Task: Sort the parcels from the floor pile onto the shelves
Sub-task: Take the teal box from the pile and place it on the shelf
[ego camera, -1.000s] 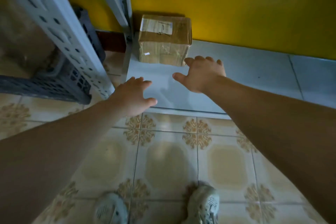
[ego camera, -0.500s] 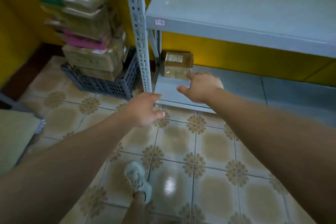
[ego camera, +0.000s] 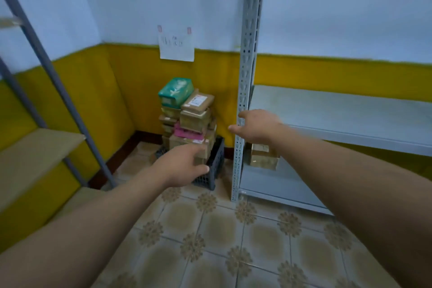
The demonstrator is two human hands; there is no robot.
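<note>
Brown, pink and green stacked cardboard parcels stand just beyond the left hand; the right hand is farther aside; all fingers loosely apart, empty.

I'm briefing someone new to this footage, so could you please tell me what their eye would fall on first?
First, the tall pile of parcels in a dark crate in the corner, topped by a green parcel. Next, the two empty hands reaching forward: the left hand before the crate, the right hand at the grey shelf post. One brown parcel sits alone on the bottom shelf.
</note>
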